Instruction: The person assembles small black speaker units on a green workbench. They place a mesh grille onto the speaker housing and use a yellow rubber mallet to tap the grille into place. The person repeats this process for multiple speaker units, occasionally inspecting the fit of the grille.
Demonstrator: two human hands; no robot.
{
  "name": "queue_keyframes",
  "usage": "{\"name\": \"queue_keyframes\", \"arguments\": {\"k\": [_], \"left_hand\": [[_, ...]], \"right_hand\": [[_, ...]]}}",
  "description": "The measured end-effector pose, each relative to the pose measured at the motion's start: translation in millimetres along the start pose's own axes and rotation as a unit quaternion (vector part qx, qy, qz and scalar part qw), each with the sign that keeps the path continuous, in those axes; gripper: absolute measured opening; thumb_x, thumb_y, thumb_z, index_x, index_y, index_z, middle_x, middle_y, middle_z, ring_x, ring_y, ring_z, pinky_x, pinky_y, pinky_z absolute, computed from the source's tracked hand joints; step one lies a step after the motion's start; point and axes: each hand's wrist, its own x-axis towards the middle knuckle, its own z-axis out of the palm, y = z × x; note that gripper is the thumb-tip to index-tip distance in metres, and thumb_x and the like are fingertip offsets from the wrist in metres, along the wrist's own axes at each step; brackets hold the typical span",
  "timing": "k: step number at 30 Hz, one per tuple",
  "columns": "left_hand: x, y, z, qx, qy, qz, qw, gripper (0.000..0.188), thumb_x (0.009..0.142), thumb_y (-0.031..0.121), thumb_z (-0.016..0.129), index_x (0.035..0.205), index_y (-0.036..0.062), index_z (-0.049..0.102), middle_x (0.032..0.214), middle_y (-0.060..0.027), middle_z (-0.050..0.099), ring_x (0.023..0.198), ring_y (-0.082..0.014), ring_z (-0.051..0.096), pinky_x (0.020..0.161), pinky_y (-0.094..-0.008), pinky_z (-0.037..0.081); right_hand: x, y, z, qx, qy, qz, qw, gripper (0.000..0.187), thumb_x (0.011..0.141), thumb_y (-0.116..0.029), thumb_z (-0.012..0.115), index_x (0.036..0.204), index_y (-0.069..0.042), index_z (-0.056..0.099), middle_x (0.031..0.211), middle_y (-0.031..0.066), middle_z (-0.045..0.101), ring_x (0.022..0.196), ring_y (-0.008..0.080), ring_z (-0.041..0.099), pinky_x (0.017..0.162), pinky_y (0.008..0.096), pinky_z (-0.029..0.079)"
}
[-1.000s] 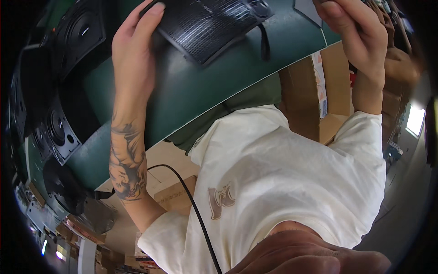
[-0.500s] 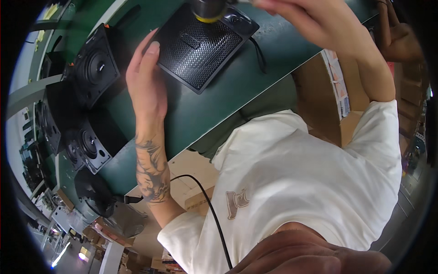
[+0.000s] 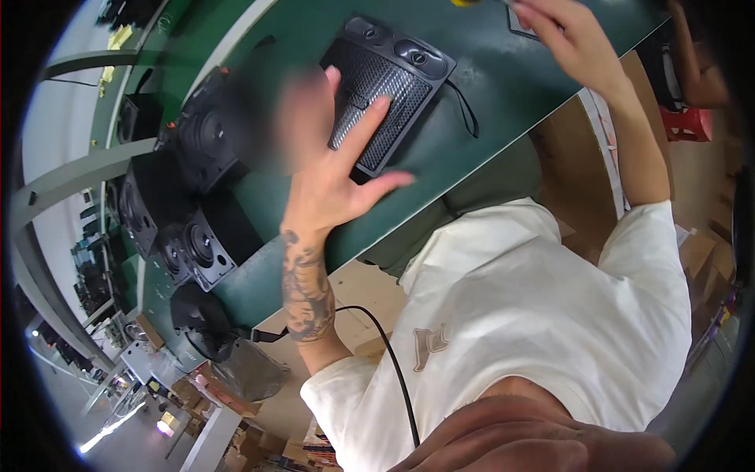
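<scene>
Our left hand (image 3: 334, 177) lies spread and empty, fingertips on the mesh of the black speaker grille (image 3: 385, 98) lying flat on the green counter (image 3: 487, 110). Our right hand (image 3: 570, 39) is raised near the upper edge — whether it grips something we cannot tell. With only fingertips pinning it, the grille could slide; its thin cord (image 3: 465, 114) might snag. Black speaker boxes (image 3: 200, 248) crowd the left — little room there.

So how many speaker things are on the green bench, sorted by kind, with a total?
Flat black grille panel under the left hand: 1
Black speaker boxes with round cones along the bench's left edge: 3 clearly seen; more behind are too dark to count
Total: 4 clearly seen on the green bench
</scene>
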Motion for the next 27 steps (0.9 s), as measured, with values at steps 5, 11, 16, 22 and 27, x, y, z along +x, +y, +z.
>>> {"name": "queue_keyframes", "arguments": {"k": [5,11,16,22,27], "left_hand": [[13.5,5.8,-16.5,0.017,0.068,0.009,0.997,0.056,0.067,0.024,0.086,0.119,0.0083,0.074,0.136,-0.0162,0.064,0.13,-0.0436,0.053,0.111,-0.0521,0.041],[119.7,-3.2,-65.0,0.039,-0.016,-0.156,0.987,0.04,0.084,0.031,0.081,0.108,0.0004,0.071,0.114,-0.0182,0.07,0.11,-0.0359,0.063,0.098,-0.0425,0.049],[172.2,-34.7,-63.7,0.088,-0.21,-0.096,0.969,0.086,0.086,0.047,0.079,0.153,0.0071,0.045,0.147,-0.0218,0.053,0.139,-0.0373,0.046,0.117,-0.0436,0.037],[162.5,-54.1,-79.3,0.049,-0.208,-0.011,0.977,0.1,0.07,0.022,0.094,0.156,0.0103,0.044,0.153,-0.0165,0.051,0.142,-0.0298,0.048,0.118,-0.0393,0.038],[203.1,-116.0,-82.7,0.043,-0.11,-0.113,0.987,0.089,0.077,0.031,0.092,0.152,0.0092,0.051,0.128,-0.0158,0.07,0.118,-0.0221,0.065,0.103,-0.0337,0.049]], "right_hand": [[-26.7,45.4,29.9,-0.059,-0.002,-0.077,0.995,0.033,0.096,-0.005,0.065,0.128,-0.003,0.066,0.096,0.016,0.066,0.085,0.0362,0.064,0.077,0.0394,0.052],[-33.3,27.6,54.2,-0.082,0.04,-0.104,0.99,0.022,0.091,-0.017,0.071,0.111,-0.009,0.071,0.092,0.0093,0.064,0.086,0.0322,0.064,0.075,0.0435,0.051],[-41.7,20.9,60.9,-0.07,0.059,-0.052,0.994,0.028,0.092,-0.018,0.071,0.118,-0.007,0.07,0.1,0.0079,0.063,0.091,0.0305,0.062,0.08,0.0407,0.05],[-54.8,12.3,58.0,-0.057,0.065,-0.036,0.996,0.04,0.087,-0.013,0.075,0.125,-0.003,0.065,0.11,0.0105,0.061,0.097,0.0314,0.059,0.085,0.0414,0.049],[-40.7,9.7,59.7,-0.069,0.051,-0.079,0.993,0.044,0.085,-0.011,0.076,0.125,0.003,0.062,0.121,0.0138,0.059,0.111,0.0333,0.057,0.094,0.0419,0.049]]}}
